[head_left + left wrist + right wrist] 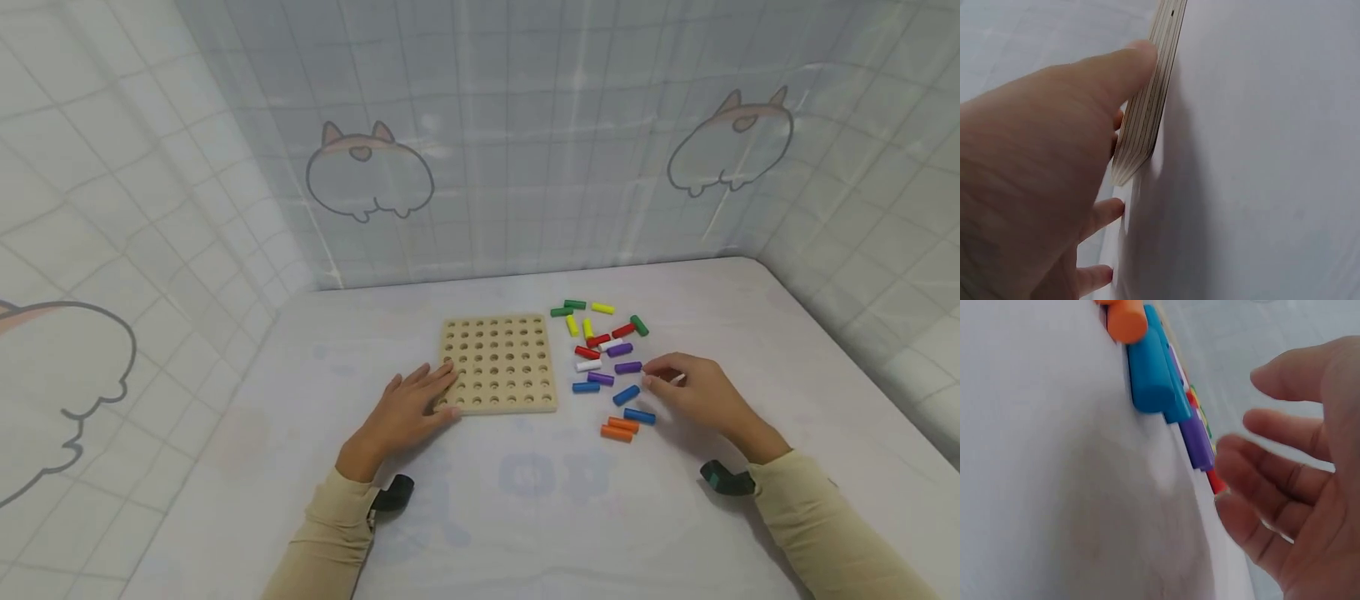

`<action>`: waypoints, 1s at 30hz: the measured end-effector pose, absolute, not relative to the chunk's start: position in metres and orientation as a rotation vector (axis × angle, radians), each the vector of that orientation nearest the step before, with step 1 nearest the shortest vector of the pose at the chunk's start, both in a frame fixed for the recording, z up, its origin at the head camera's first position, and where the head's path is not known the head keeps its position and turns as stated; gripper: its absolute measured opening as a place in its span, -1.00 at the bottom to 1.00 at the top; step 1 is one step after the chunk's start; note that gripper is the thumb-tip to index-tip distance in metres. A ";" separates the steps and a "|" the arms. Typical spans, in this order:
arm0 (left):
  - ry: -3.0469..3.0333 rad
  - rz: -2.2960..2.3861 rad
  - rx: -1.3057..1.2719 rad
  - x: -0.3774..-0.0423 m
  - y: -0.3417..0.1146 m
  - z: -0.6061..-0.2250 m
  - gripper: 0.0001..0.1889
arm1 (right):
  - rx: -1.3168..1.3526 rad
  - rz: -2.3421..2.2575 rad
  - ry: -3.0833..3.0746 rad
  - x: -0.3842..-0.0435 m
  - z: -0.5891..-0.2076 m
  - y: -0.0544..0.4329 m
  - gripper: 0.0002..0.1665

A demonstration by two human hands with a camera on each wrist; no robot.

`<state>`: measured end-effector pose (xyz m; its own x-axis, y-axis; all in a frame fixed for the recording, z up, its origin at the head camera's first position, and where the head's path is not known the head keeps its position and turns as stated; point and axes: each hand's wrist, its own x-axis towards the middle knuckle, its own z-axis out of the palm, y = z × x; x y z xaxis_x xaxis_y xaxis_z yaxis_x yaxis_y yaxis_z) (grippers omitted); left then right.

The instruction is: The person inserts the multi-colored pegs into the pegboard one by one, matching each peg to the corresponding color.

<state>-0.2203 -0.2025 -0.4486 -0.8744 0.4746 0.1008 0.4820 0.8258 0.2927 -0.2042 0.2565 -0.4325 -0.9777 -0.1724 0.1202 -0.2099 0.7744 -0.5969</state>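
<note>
My left hand [405,408] rests at the near left corner of a wooden pegboard [550,367], its fingers spread and fairly straight. Its thumb touches the board's layered front edge [1160,81] in the left wrist view, while two fingertips reach down to the cloth. Just right of the scattered pegs hovers my right hand [701,392], fingers loosely bent and thumb apart from them, with nothing held in the right wrist view. Its fingertips are close to a purple peg [628,367]. Nearby lie a blue peg [640,416] and an orange peg [617,433].
Farther back in the loose group are a red peg [587,353], a white peg [588,366], a yellow peg [603,308] and a green peg [639,325]. A white cloth [517,517] covers the table. Tile-patterned curtains [510,167] stand behind and at both sides.
</note>
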 end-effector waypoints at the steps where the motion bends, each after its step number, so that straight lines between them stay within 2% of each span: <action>1: -2.982 -0.485 -0.782 -0.220 -0.202 -0.449 -0.25 | 0.311 1.011 -2.904 -0.203 -0.432 0.255 -0.64; 7: -2.972 -0.492 -0.769 -0.219 -0.199 -0.450 -0.25 | 0.359 1.227 -2.910 -0.196 -0.428 0.248 -0.76; 15: -2.957 -0.441 -0.763 -0.219 -0.200 -0.453 -0.25 | 0.653 1.261 -2.930 -0.187 -0.426 0.236 -0.89; 24: -2.954 -0.467 -0.761 -0.220 -0.201 -0.456 -0.25 | 0.921 0.991 -2.914 -0.187 -0.431 0.229 -0.85; 30: -2.957 -0.502 -0.759 -0.220 -0.202 -0.458 -0.26 | 0.910 0.855 -2.935 -0.185 -0.433 0.225 -0.83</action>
